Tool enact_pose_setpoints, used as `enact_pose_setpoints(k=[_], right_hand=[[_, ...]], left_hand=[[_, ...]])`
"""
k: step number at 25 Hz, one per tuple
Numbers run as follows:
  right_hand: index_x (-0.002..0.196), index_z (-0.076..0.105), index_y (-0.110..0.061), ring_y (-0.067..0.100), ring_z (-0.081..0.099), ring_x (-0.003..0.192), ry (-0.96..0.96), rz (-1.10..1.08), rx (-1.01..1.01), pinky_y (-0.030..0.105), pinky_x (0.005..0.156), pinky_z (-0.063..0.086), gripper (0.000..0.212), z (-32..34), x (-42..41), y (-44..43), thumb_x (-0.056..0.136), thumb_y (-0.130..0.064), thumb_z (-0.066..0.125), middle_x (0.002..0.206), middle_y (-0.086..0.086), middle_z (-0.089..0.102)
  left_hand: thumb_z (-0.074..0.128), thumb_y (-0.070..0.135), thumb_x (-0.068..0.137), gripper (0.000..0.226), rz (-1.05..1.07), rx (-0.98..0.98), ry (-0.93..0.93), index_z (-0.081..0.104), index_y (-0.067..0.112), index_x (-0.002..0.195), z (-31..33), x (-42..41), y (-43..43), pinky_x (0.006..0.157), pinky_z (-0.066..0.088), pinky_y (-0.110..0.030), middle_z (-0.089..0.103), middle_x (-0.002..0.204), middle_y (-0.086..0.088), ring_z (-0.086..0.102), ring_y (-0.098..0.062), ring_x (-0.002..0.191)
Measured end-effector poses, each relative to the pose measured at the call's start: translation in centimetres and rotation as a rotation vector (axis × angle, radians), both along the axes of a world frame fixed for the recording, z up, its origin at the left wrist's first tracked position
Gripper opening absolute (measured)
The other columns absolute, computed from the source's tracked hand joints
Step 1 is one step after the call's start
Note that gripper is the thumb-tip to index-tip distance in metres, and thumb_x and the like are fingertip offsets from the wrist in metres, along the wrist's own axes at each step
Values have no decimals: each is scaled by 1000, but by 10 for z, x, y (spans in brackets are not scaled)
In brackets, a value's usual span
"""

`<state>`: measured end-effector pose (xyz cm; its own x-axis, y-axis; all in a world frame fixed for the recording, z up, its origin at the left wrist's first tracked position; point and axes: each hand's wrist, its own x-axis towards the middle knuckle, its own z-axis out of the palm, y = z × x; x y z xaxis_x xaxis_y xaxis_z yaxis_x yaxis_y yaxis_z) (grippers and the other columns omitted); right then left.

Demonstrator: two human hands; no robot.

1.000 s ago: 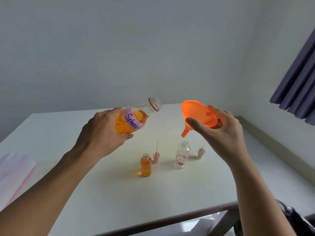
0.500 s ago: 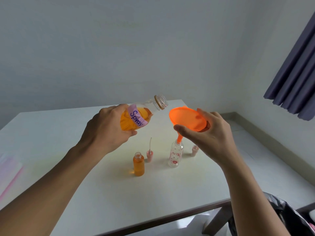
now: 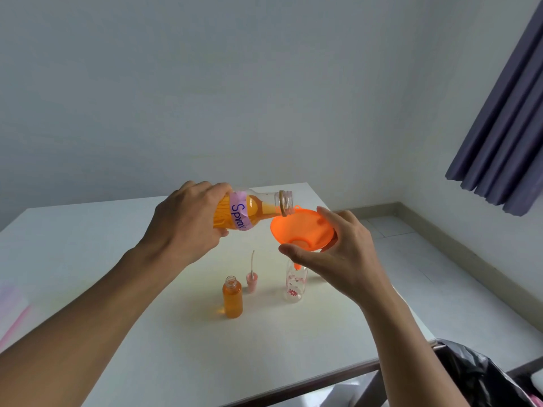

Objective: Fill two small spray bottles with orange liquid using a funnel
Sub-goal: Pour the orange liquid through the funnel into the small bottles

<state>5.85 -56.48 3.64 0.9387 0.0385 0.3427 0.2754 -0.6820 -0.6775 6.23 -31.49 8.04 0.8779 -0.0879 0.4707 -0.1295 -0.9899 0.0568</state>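
Observation:
My left hand (image 3: 185, 221) grips a clear supply bottle (image 3: 252, 208) of orange liquid with a purple "Spray" label, tipped nearly level, its open mouth over the rim of an orange funnel (image 3: 302, 229). My right hand (image 3: 343, 257) holds that funnel, whose spout sits in the neck of a clear flower-printed spray bottle (image 3: 295, 284) standing on the white table (image 3: 147, 333). To the left stands a small spray bottle (image 3: 232, 298) full of orange liquid, uncapped. A pink spray cap (image 3: 251, 279) with its tube pointing up stands between the two small bottles.
A pale pink object (image 3: 11, 312) lies at the table's left edge. A black bag (image 3: 482, 377) sits below the table's right front corner. A dark curtain (image 3: 505, 127) hangs at the upper right, and tiled floor (image 3: 440, 274) lies beyond the table.
My right hand brought the funnel down and set its spout into the flower-printed bottle. My left hand tilted the supply bottle further, moving its mouth over the funnel's rim.

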Motion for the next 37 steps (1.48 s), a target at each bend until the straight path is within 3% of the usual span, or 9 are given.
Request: enact_pose_setpoints(k=[22,37], right_hand=[[147,50,-24,10,49,110,-18,-3,63,19,78,39,104,4,2,-4,59,-66,85,122,-9,53],[147,49,-24,11,50,111,-9,7,63,23,81,42,104,4,3,-5,59,-69,83,124,-9,52]], left_hand=[[84,34,71,65,-42,59,-22,51,23,126,1,8,-6,68,41,-30,62,111,-2,54,-21,98],[84,33,70,65,-30,76,-18,52,22,126,2,9,-5,70,48,-34,63,111,-3,55,-23,98]])
